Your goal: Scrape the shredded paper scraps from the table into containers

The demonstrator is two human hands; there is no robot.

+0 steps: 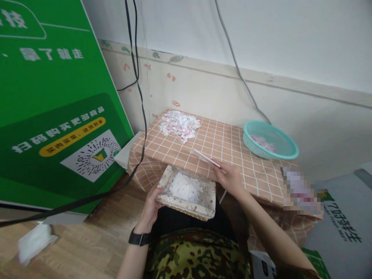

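Observation:
My left hand (149, 211) is closed on the left side of a square, worn, stained basket-like tray (187, 209). White paper scraps (185, 187) lie heaped inside it, just below the table's front edge. In my right hand (229, 179) is a thin, flat, pale strip (205, 157), its far end reaching left over the tablecloth; its exact kind is unclear. A loose pile of white and pinkish torn paper (180, 124) is spread on the table's far left part, apart from both hands.
A brown checked tablecloth (221, 135) covers the table against the wall. On its right stands a teal plastic colander (271, 151) with pinkish scraps (263, 143). A black cable (142, 104) hangs at left beside a green panel (58, 97); a grey box (343, 209) stands right.

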